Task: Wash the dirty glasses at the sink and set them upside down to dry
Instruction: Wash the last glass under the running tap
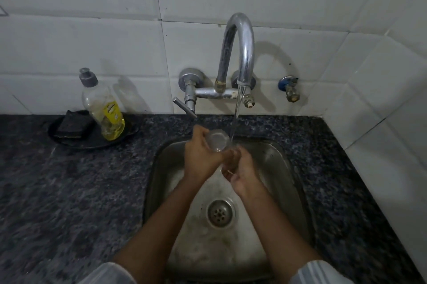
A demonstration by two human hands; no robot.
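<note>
A clear glass (217, 141) lies tilted over the steel sink (284, 161), its base toward the wall, right beside the stream of water falling from the curved tap (240, 47). My left hand (201, 156) grips the glass around its body. My right hand (240, 172) closes on the lower, open end of the glass, and its fingers hide the rim. Whether any fingers reach inside the glass cannot be told.
A dish soap bottle (106, 110) with yellow liquid and a dark scrub pad (74, 126) sit on a black tray (69, 143) at the left on the dark granite counter (69, 191). White tiled walls enclose the back and right. The drain (219, 213) lies in the basin's middle.
</note>
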